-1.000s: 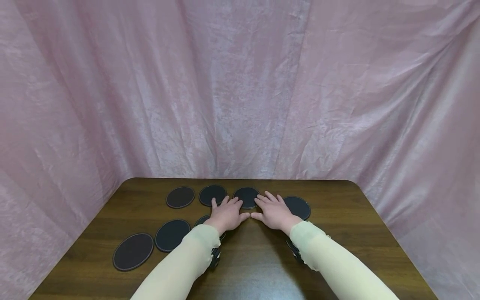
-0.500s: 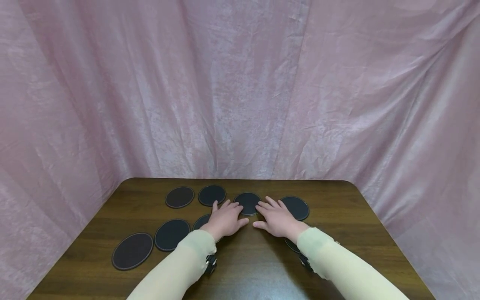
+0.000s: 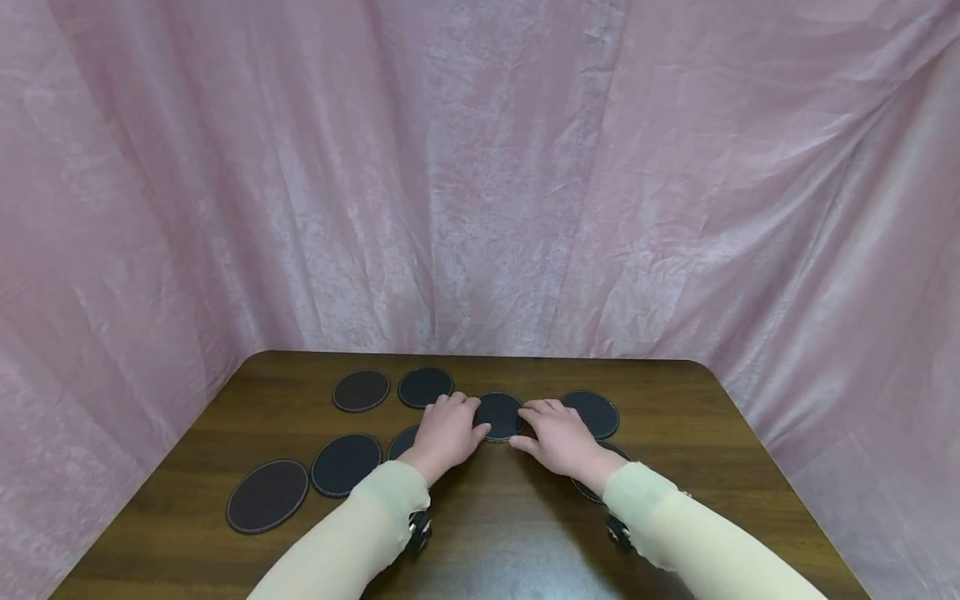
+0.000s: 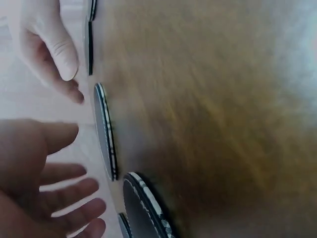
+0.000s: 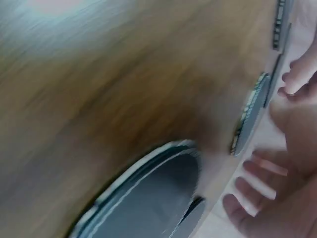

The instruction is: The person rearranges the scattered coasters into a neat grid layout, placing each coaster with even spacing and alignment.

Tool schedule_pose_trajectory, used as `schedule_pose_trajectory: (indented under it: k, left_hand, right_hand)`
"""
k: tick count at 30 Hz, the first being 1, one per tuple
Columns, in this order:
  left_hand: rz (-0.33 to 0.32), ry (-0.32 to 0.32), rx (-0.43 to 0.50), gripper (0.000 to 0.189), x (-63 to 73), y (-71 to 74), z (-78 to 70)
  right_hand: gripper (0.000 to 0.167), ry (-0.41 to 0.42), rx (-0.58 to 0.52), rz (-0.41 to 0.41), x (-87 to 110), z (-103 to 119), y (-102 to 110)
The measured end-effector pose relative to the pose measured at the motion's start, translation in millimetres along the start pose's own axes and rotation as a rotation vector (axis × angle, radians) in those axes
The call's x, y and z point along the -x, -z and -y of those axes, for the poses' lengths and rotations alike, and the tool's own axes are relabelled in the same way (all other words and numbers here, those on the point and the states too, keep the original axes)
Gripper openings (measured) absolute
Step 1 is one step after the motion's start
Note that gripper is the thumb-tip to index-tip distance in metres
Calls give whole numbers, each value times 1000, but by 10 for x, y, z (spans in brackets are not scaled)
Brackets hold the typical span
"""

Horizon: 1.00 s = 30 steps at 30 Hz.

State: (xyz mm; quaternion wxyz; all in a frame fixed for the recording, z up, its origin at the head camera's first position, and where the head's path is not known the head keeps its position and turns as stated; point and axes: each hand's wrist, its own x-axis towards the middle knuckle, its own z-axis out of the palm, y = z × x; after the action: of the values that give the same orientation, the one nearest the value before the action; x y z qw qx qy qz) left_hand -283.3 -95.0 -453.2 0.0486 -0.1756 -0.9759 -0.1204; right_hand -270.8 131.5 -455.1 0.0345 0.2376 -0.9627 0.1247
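Note:
A dark round coaster (image 3: 498, 417) with a stitched rim lies flat on the table between my hands. My left hand (image 3: 446, 432) is at its left side and my right hand (image 3: 558, 437) at its right, both palm down with loosely bent fingers. In the left wrist view, the fingers of the left hand (image 4: 29, 183) stand apart from a striped-edged coaster (image 4: 103, 131). The right wrist view likewise shows a gap between the right hand (image 5: 277, 198) and a coaster (image 5: 250, 119). Neither hand holds anything.
On the brown wooden table (image 3: 495, 533) lie more dark coasters, two at back left (image 3: 362, 390), several at left (image 3: 267, 497), one partly under my left hand (image 3: 401, 440). Two are by my right hand, one at back (image 3: 592, 413), one partly under the wrist. A pink curtain (image 3: 480, 183) hangs behind.
The middle coaster has slid toward me, out of line with the back coasters. Both hands have drawn slightly nearer me and farther apart, and their fingers have bent more.

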Motion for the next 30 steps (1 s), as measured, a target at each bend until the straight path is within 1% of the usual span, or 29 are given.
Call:
schedule_pose_trajectory:
  k: [2,4,7,10,12,16,19,20,23,26,27,30]
  left_hand:
    - [-22,53,5,53,-40,-5,19]
    - [-27,96,10,54,-76,-19,40]
    - [-9,143,22,54,-123,-54,60]
    - [13,171,30,54,-169,-93,62]
    - [25,187,33,54,-195,-104,47]
    - [34,212,38,53,-234,-85,-10]
    - [35,219,32,52,-250,-54,-56]
    - [38,222,29,52,-253,-42,-71]
    - [50,225,22,51,-261,-17,-104]
    - [65,234,14,51,-268,-7,-120]
    - [67,238,12,51,-271,-6,-123]
    - [66,248,1,51,-277,-6,-127]
  right_hand:
    - [51,-62,-18,-30,-44,67,67]
    - [49,-121,-28,-36,-90,105,101]
    - [46,-176,-44,-23,-152,139,135]
    - [45,-215,-60,-6,-221,129,112]
    - [44,-233,-63,-1,-289,64,29]
    - [46,-255,-52,16,-541,-323,-409]
    - [47,-276,-47,52,-714,-589,-701]
    - [49,-281,-58,67,-744,-633,-737]
    - [45,-303,-37,91,-806,-671,-779]
    - [44,-311,-29,117,-832,-676,-768]
    - [41,-321,-25,127,-841,-665,-764]
    - [42,-330,-24,160,-859,-643,-740]
